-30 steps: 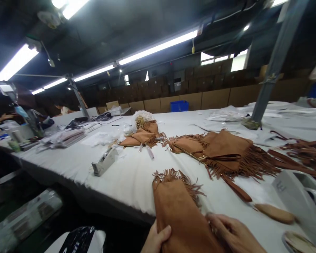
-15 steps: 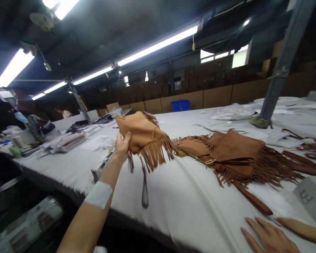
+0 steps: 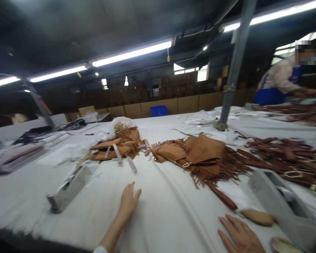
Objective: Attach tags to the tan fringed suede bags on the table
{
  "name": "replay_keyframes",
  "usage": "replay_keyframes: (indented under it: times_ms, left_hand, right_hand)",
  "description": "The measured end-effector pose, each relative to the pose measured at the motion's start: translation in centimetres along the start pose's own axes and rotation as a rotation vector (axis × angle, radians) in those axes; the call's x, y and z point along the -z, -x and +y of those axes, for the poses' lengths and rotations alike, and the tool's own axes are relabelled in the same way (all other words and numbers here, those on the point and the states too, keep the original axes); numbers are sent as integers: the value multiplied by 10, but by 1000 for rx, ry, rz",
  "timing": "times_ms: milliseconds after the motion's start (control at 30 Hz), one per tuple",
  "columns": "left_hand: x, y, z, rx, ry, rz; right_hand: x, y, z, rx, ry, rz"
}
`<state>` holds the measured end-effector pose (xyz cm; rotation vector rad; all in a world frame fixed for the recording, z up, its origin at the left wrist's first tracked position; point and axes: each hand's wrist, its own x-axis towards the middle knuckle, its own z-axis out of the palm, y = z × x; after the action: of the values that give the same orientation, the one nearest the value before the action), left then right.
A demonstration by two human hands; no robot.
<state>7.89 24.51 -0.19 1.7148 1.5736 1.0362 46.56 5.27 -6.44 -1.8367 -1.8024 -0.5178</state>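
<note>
My left hand [image 3: 129, 200] is above the white tabletop, empty, with thumb and fingers apart. Beyond it lies a pile of tan fringed bags [image 3: 133, 136] with pale strips hanging off the front. My right hand [image 3: 241, 234] rests on the table with its fingers spread, holding nothing. Close to that hand are a brown wrist strap [image 3: 223, 197] and a tan rounded piece [image 3: 258, 217]. Farther back, more brown fringed bags [image 3: 205, 154] lie overlapping, with gold zips along their edges.
A grey tape dispenser [image 3: 71, 191] stands at left, and a larger one [image 3: 279, 203] at right. Brown straps with gold buckles [image 3: 287, 154] cover the right side. A metal post [image 3: 230, 88] rises from the table. Another person [image 3: 279, 77] works at far right.
The tan fringed bag has left my left hand, which is now empty and lower, nearer to me. My right hand stays flat on the table. The view has swung to the right.
</note>
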Motion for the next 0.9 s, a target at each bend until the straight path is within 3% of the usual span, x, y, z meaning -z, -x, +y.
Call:
replay_keyframes:
  times_ms: [33,133,267,433,500,633,767,900]
  left_hand:
    - [-13,10,-9,-16,-57,-29]
    - [-37,26,-33,-177,-591,-4]
    - [-44,24,-50,-256,-865,12]
    - [-46,16,-62,-241,-945,-14]
    - [-47,15,-65,-237,-926,-8]
    - [-48,16,-66,-272,-844,44]
    - [-47,16,-63,-264,-840,18]
    - [-46,15,-59,-252,-885,13]
  right_hand:
    - [7,1,-5,-14,16,-28]
    - [24,-2,-18,-81,-14,-101]
    - [35,-39,-17,-303,-261,-161]
    - [24,-128,14,-664,-505,-79]
    - [12,-150,28,-776,-564,-37]
    - [-6,-166,45,-878,-613,11]
    - [-14,-179,51,-1039,-782,74]
    - [-25,-198,42,-1087,-898,-6]
